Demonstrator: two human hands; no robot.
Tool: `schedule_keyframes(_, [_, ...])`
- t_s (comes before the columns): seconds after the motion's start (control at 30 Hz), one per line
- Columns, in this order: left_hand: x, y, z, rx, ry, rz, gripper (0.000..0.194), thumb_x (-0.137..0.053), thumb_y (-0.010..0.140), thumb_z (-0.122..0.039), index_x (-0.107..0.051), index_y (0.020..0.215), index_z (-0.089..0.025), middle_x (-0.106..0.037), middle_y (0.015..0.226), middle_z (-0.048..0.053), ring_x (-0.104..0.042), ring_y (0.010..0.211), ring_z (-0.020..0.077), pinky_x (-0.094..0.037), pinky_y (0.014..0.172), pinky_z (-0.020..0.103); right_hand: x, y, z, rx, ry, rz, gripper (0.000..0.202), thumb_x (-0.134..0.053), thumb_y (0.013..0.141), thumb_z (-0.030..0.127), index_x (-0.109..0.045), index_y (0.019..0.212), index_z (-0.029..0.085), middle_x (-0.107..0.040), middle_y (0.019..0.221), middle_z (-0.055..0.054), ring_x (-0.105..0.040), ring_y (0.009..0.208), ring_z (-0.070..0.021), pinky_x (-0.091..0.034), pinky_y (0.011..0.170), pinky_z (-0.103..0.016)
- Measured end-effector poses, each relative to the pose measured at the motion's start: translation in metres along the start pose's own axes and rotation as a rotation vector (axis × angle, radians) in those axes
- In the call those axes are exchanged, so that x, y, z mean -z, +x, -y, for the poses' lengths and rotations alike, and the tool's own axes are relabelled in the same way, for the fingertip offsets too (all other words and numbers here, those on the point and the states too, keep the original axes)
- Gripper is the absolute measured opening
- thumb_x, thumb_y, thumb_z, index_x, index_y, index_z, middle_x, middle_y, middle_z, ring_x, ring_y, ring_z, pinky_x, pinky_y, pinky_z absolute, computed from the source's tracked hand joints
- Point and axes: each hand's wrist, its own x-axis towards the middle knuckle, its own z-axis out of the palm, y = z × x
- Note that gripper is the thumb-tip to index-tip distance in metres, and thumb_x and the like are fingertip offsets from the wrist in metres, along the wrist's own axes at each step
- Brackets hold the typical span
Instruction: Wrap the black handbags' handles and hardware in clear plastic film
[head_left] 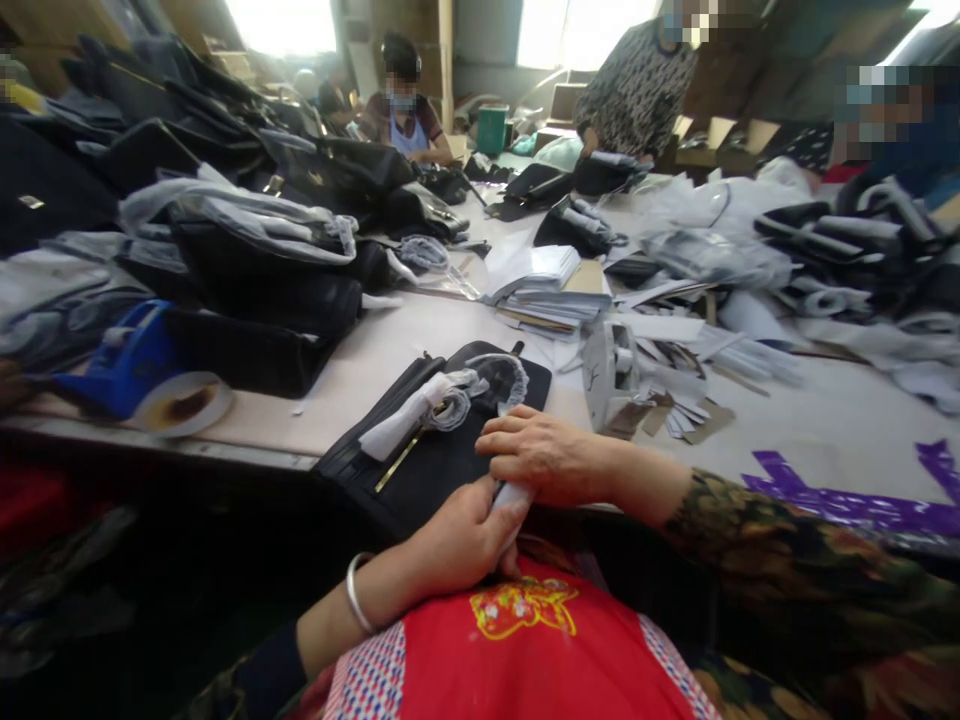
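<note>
A black bag (457, 460) lies flat on the table edge in front of me. On it are a coiled strap in clear wrap (450, 408), a white paper-wrapped piece (401, 425) and a gold zip (397, 460). A handle in clear wrap (517, 375) curves over its far side. My left hand (469, 530), with a silver bangle on the wrist, is closed round a white-wrapped strap (513, 496) at the bag's near right edge. My right hand (547, 455) presses on the same strap from above, fingers bent together over it.
A blue tape dispenser (131, 355) stands at left, before piled black bags (262, 270). Paper stacks (551, 285), a white dispenser (611, 375) and paper scraps (682, 410) lie right of centre. Purple tape (847, 495) runs along the right edge. Other people work across the table.
</note>
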Motion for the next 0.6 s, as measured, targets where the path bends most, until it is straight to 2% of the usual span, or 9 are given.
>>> schedule_keyframes(0.2, [0.002,0.000,0.011,0.002,-0.131,0.039,0.052,-0.041,0.097,-0.065,-0.053,0.106,-0.015,-0.064,0.060,0.000,-0.062,0.057,0.0166,-0.048,0.059,0.027,-0.008,-0.003,0.002,-0.047,-0.056,-0.031,0.016,-0.056,0.093,0.032,-0.065,0.097,0.019,-0.068,0.117,-0.009,-0.056,0.114,-0.0223,-0.039,0.095,-0.037])
schedule_keyframes(0.33, [0.000,0.007,0.015,0.022,-0.039,-0.012,0.053,-0.041,0.096,-0.067,-0.055,0.104,-0.016,-0.059,0.052,-0.001,-0.062,0.051,0.0186,-0.047,0.055,0.027,-0.017,-0.009,0.005,-0.119,-0.087,-0.068,0.017,-0.054,0.094,0.031,-0.065,0.098,0.018,-0.068,0.119,-0.011,-0.056,0.116,-0.0229,-0.041,0.096,-0.037])
schedule_keyframes(0.43, [-0.003,0.014,0.013,0.032,0.042,-0.063,0.057,-0.042,0.093,-0.071,-0.057,0.098,-0.017,-0.057,0.049,-0.001,-0.062,0.049,0.0200,-0.046,0.052,0.028,-0.016,-0.023,0.013,-0.216,-0.081,-0.131,0.026,-0.056,0.093,0.030,-0.064,0.114,0.017,-0.062,0.135,-0.013,-0.051,0.126,-0.0245,-0.042,0.100,-0.039])
schedule_keyframes(0.5, [-0.005,0.018,0.011,0.037,0.040,-0.093,0.059,-0.043,0.090,-0.075,-0.057,0.094,-0.018,-0.056,0.048,-0.002,-0.060,0.047,0.0197,-0.046,0.051,0.027,-0.015,-0.042,0.018,-0.268,-0.059,-0.233,0.037,-0.058,0.092,0.030,-0.061,0.127,0.018,-0.058,0.142,-0.013,-0.049,0.131,-0.0253,-0.041,0.104,-0.040])
schedule_keyframes(0.6, [-0.007,0.021,0.012,0.053,-0.014,-0.156,0.060,-0.047,0.086,-0.078,-0.057,0.092,-0.019,-0.049,0.044,-0.004,-0.055,0.042,0.0179,-0.044,0.048,0.026,-0.022,-0.084,0.015,-0.461,0.001,-0.538,0.037,-0.061,0.090,0.028,-0.063,0.127,0.020,-0.065,0.133,-0.013,-0.056,0.125,-0.0254,-0.043,0.105,-0.042])
